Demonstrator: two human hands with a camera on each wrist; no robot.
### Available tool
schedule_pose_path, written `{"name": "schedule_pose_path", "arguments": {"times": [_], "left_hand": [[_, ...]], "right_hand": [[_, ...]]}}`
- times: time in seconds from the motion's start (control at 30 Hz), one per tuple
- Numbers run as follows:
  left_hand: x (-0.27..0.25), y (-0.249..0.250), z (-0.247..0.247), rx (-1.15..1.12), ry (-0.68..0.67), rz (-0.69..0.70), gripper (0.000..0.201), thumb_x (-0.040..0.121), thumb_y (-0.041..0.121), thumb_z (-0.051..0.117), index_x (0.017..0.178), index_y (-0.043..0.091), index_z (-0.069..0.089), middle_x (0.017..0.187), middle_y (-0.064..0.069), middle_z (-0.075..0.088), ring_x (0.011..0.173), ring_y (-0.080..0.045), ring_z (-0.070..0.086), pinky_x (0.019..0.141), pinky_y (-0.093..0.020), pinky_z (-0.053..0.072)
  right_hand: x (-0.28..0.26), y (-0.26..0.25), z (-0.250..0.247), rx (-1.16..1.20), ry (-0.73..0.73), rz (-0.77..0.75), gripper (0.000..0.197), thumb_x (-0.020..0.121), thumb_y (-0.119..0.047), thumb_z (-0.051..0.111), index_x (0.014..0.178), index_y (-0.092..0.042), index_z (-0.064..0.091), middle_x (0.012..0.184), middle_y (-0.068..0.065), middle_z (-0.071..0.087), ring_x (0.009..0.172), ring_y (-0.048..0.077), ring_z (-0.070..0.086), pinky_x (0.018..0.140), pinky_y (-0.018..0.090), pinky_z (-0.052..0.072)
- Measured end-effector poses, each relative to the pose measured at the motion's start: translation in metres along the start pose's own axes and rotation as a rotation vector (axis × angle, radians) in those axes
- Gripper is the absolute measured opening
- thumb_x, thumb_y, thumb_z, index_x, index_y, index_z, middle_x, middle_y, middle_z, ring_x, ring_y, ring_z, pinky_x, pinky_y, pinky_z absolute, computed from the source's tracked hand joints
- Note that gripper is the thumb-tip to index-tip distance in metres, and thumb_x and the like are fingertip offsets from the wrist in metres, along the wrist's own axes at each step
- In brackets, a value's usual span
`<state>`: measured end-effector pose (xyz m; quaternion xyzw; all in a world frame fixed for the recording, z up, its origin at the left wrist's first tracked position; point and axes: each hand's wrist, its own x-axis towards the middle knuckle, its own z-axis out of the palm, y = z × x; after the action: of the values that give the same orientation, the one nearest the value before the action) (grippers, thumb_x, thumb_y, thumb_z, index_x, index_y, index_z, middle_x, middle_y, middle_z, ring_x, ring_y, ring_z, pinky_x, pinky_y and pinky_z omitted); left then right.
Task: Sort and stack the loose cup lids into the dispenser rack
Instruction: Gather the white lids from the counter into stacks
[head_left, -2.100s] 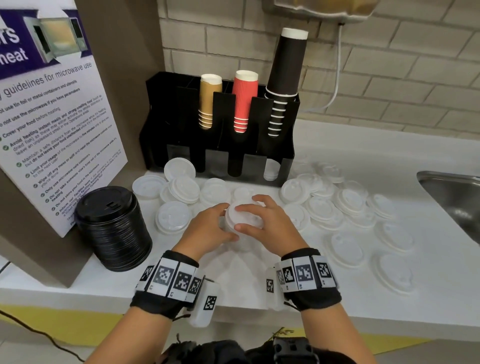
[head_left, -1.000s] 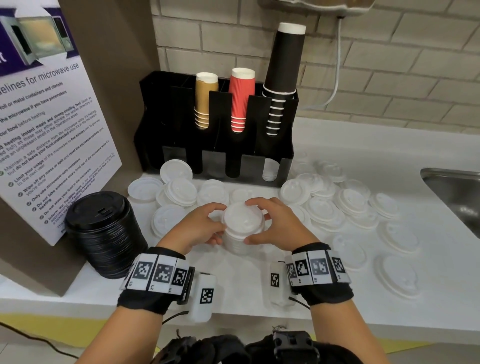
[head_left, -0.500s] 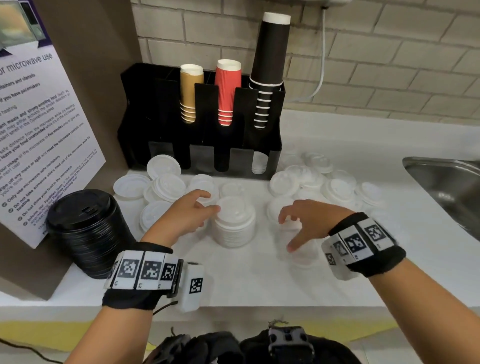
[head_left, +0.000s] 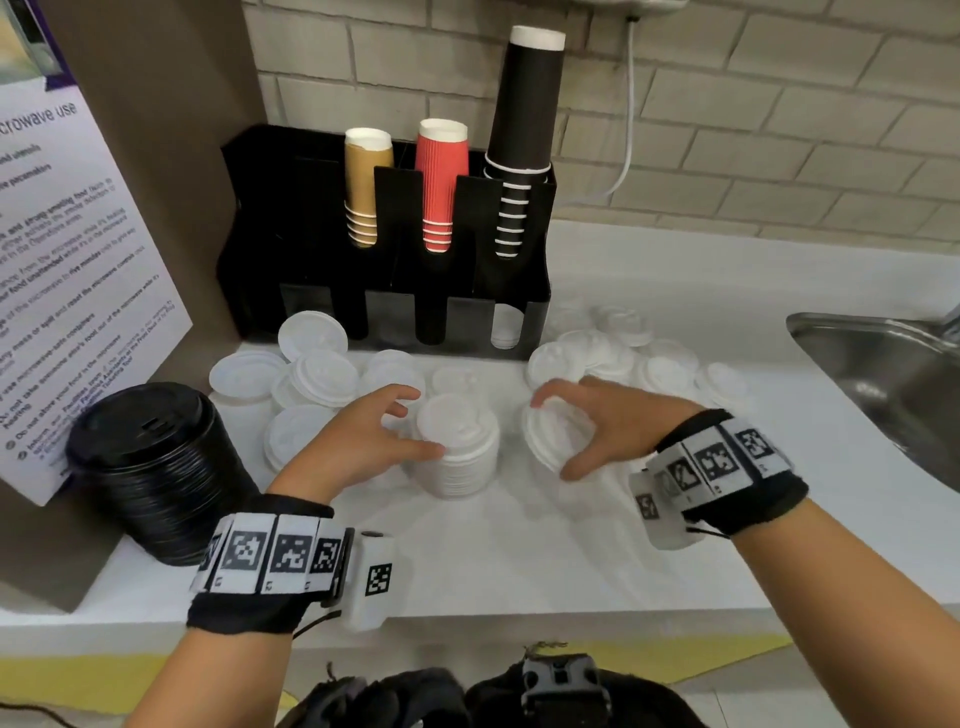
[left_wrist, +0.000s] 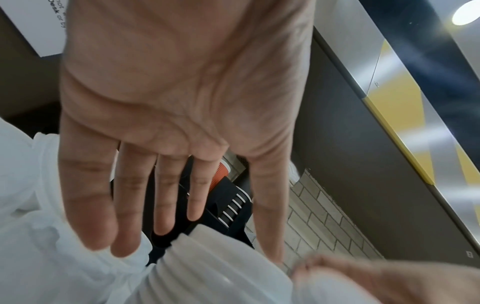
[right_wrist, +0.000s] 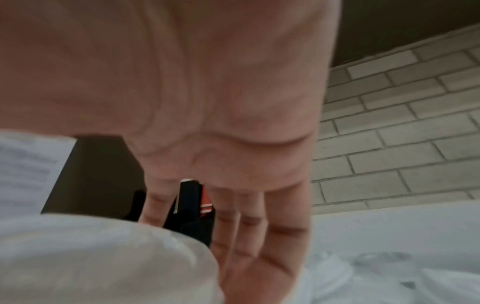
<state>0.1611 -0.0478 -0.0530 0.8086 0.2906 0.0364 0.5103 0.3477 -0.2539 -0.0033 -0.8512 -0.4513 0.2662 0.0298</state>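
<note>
A stack of white lids (head_left: 457, 447) stands on the white counter (head_left: 519, 561) in front of me. My left hand (head_left: 418, 422) is at its left side, thumb touching the stack and fingers straight; the left wrist view shows the hand (left_wrist: 182, 236) spread over the stack (left_wrist: 207, 271). Just right of the stack, my right hand (head_left: 554, 437) grips one white lid (head_left: 545, 441), tilted, between thumb and fingers; that lid (right_wrist: 91, 259) is blurred in the right wrist view. The black dispenser rack (head_left: 260, 234) stands behind, holding tan, red and black cups.
Loose white lids lie in a group to the left (head_left: 322, 379) and another to the right (head_left: 613, 358) of the stack. A stack of black lids (head_left: 150, 457) sits at the left beside a microwave notice (head_left: 67, 260). A steel sink (head_left: 893, 374) is at the right.
Both hands held the white stack a second ago. The right hand left it, reached right and has come back holding a single lid. The left hand stays at the stack.
</note>
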Motion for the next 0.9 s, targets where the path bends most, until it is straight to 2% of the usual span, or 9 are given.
{"name": "schedule_pose_path", "arguments": {"times": [0.07,0.17,0.3,0.37,0.43,0.5,0.73,0.8,0.9], "left_hand": [[-0.001,-0.001,0.001,0.030,-0.023,0.012,0.079,0.067,0.026,0.088,0.135,0.030,0.047,0.124,0.005,0.051,0.096,-0.010,0.056,0.074,-0.023,0.043],[0.000,-0.002,0.001,0.055,-0.024,0.004,0.086,0.066,0.023,0.089,0.139,0.027,0.045,0.125,0.004,0.053,0.102,-0.014,0.058,0.077,-0.023,0.045],[0.002,-0.003,0.002,0.083,-0.012,-0.008,0.080,0.067,0.020,0.088,0.138,0.020,0.051,0.113,0.003,0.059,0.092,-0.017,0.062,0.089,-0.033,0.051],[0.003,-0.004,0.003,0.087,-0.009,-0.002,0.077,0.067,0.020,0.088,0.136,0.020,0.053,0.105,0.005,0.060,0.083,-0.014,0.061,0.080,-0.028,0.051],[0.003,-0.004,0.003,0.085,-0.004,0.005,0.074,0.069,0.020,0.087,0.135,0.022,0.054,0.100,0.007,0.059,0.077,-0.008,0.059,0.065,-0.019,0.046],[0.002,-0.005,0.003,0.086,-0.005,0.017,0.072,0.070,0.020,0.086,0.134,0.023,0.054,0.098,0.006,0.060,0.076,-0.006,0.058,0.060,-0.015,0.043],[0.000,-0.007,0.004,0.056,-0.029,0.035,0.061,0.070,0.019,0.086,0.125,0.024,0.060,0.093,0.005,0.063,0.074,-0.006,0.062,0.060,-0.014,0.050],[0.000,-0.008,0.004,0.037,-0.034,0.026,0.064,0.069,0.020,0.087,0.126,0.024,0.059,0.094,0.005,0.064,0.076,-0.007,0.063,0.065,-0.019,0.054],[0.001,-0.008,0.004,0.024,-0.034,0.017,0.072,0.068,0.021,0.088,0.132,0.026,0.054,0.097,0.006,0.062,0.078,-0.006,0.063,0.059,-0.014,0.049]], "right_hand": [[0.003,-0.010,-0.005,0.200,0.118,-0.127,0.073,0.071,-0.035,0.081,0.129,-0.046,0.038,0.121,-0.005,0.046,0.107,0.014,0.047,0.086,0.023,0.039],[0.013,-0.029,0.006,0.434,0.205,-0.235,0.068,0.076,-0.027,0.079,0.132,-0.041,0.044,0.115,-0.022,0.047,0.101,-0.002,0.049,0.079,0.005,0.039],[0.030,-0.043,0.032,0.488,0.238,-0.221,0.074,0.074,-0.028,0.081,0.137,-0.037,0.041,0.112,-0.018,0.047,0.104,0.005,0.048,0.077,0.001,0.037],[0.036,-0.047,0.038,0.459,0.255,-0.219,0.076,0.073,-0.030,0.082,0.137,-0.032,0.042,0.115,-0.014,0.048,0.105,0.007,0.046,0.078,0.004,0.035],[0.040,-0.050,0.041,0.411,0.288,-0.234,0.076,0.071,-0.032,0.083,0.136,-0.030,0.044,0.126,-0.007,0.050,0.112,0.009,0.046,0.090,0.016,0.038],[0.043,-0.053,0.043,0.358,0.310,-0.250,0.078,0.070,-0.035,0.083,0.137,-0.029,0.044,0.133,-0.003,0.050,0.120,0.012,0.045,0.100,0.026,0.039],[0.047,-0.059,0.048,0.278,0.322,-0.260,0.078,0.068,-0.036,0.083,0.137,-0.033,0.047,0.130,0.001,0.050,0.121,0.015,0.044,0.099,0.023,0.034],[0.046,-0.061,0.050,0.265,0.322,-0.268,0.079,0.066,-0.035,0.084,0.137,-0.033,0.047,0.130,0.000,0.049,0.121,0.015,0.043,0.099,0.023,0.033],[0.045,-0.061,0.052,0.261,0.326,-0.278,0.079,0.066,-0.032,0.085,0.136,-0.032,0.049,0.130,0.000,0.047,0.121,0.015,0.043,0.100,0.023,0.034]]}}
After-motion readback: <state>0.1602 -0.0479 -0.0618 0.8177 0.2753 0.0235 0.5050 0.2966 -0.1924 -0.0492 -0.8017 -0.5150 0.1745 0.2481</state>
